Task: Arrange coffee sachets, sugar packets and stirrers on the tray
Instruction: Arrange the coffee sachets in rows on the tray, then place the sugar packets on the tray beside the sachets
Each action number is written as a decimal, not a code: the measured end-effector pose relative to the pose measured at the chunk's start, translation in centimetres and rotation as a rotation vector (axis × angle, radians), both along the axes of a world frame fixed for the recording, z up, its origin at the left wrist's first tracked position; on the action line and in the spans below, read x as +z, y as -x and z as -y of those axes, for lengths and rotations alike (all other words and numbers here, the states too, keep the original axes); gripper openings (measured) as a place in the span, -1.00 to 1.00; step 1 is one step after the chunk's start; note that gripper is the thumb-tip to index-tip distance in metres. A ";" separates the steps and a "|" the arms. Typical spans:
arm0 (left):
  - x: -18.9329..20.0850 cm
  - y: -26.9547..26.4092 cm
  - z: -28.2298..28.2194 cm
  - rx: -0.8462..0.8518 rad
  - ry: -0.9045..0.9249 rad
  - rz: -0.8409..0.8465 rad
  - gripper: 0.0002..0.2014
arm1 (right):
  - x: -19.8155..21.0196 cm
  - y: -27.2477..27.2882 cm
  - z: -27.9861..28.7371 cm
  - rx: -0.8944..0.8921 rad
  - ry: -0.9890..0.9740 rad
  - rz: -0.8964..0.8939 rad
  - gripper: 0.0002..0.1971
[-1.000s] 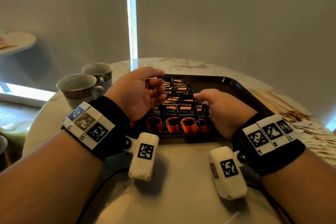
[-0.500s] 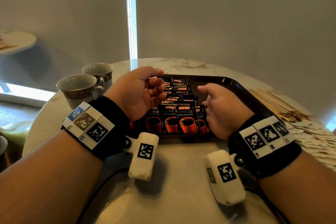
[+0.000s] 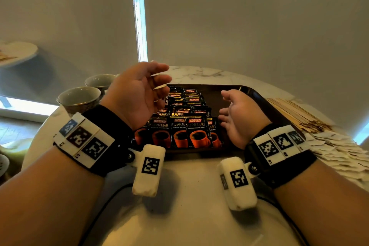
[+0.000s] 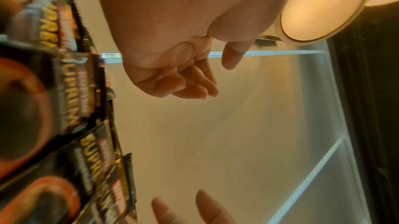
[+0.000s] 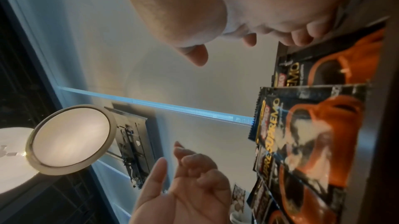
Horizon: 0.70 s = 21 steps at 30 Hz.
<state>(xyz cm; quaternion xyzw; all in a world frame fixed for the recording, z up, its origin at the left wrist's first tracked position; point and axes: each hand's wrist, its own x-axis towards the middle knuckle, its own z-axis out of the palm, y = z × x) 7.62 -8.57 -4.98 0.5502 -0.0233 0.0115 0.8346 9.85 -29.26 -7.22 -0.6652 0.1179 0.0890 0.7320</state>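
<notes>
The coffee sachets (image 3: 185,124) lie in overlapping rows on the tray's (image 3: 247,94) left half. Both hands hover above them empty, left hand (image 3: 137,94) loosely curled, right hand (image 3: 239,114) relaxed. Next, fetch stirrers (image 3: 295,114) right of the tray, laying them parallel on its bare half.

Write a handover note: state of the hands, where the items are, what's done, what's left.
Left hand and right hand: both open, hold nothing, raised over the tray.
Coffee sachets: in overlapping rows on the tray's left half. Done.
Stirrers and sugar packets: on the table, right of the tray. Still to be arranged on its bare right half.
</notes>
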 end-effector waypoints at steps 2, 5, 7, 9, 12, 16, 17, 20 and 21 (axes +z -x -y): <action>1.0 -0.2 0.3 0.002 -0.043 0.033 -0.75 | -0.3 -0.3 0.4 0.003 0.006 -0.009 -0.36; 2.6 -0.9 1.2 -0.024 -0.144 0.066 -0.77 | -0.6 -0.2 0.5 -0.006 0.005 0.010 -0.47; 3.7 -1.7 2.0 -0.059 -0.249 0.072 -0.78 | -0.5 -0.2 0.5 -0.002 0.010 0.020 -0.51; 4.9 -2.6 2.7 -0.109 -0.359 0.063 -0.77 | 0.0 0.0 0.3 -0.004 0.003 -0.007 -0.53; 7.4 -4.1 3.4 -0.165 -0.435 0.027 -0.76 | -0.4 -0.1 0.5 0.009 0.028 -0.002 -0.55; 11.0 -6.1 4.1 -0.003 -0.340 0.043 -0.75 | -1.0 -0.3 1.1 0.073 0.069 0.067 -0.55; 11.4 -6.4 4.4 0.029 -0.273 0.051 -0.76 | -1.0 -0.2 1.2 0.073 0.015 0.038 -0.57; 10.9 -6.8 5.8 0.000 -0.080 0.061 -0.80 | -1.1 -0.7 1.3 0.114 -0.142 -0.032 -0.42; 10.2 -6.7 6.4 -0.022 -0.049 0.054 -0.80 | -1.3 -1.0 1.3 0.116 -0.202 -0.033 -0.31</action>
